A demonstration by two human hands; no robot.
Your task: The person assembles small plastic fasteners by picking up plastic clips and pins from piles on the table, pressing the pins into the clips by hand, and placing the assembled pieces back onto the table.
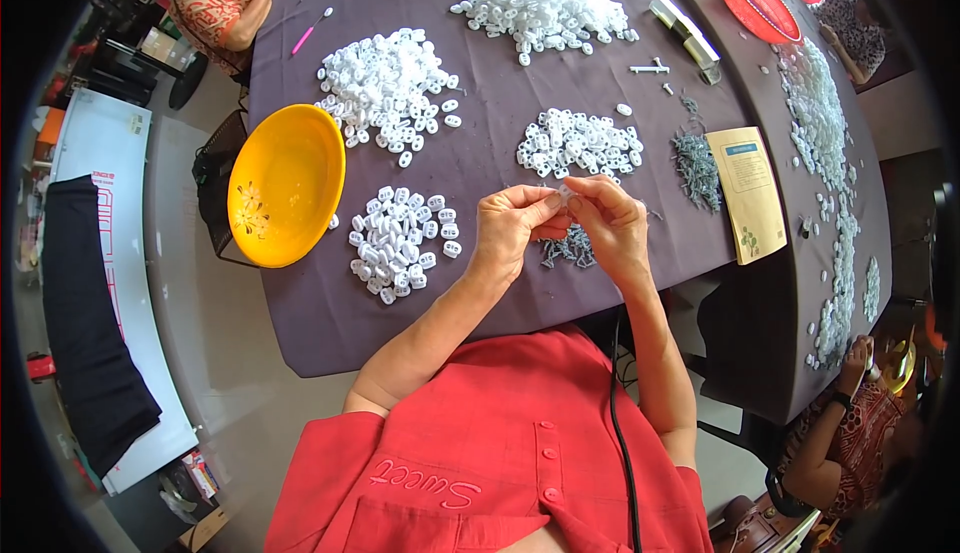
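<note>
In front of my chest both hands meet, with a small white plastic piece (566,192) pinched between the fingertips. My left hand (512,229) grips it from the left, thumb and forefinger closed. My right hand (615,230) is closed on its other side, hiding part of it. Just beyond the hands lies a heap of white oval pieces with two holes (580,143). Below the fingers a small pile of grey screws (572,249) is partly covered. To the left of my forearm is a cluster of white pieces with dark slots (392,253).
A yellow bowl (285,188) sits at the left table edge. Larger heaps of white pieces (540,15) lie farther off. On the right are more grey screws (697,168), a tan paper packet (748,195) and a red basket (760,3). Other people work around the table.
</note>
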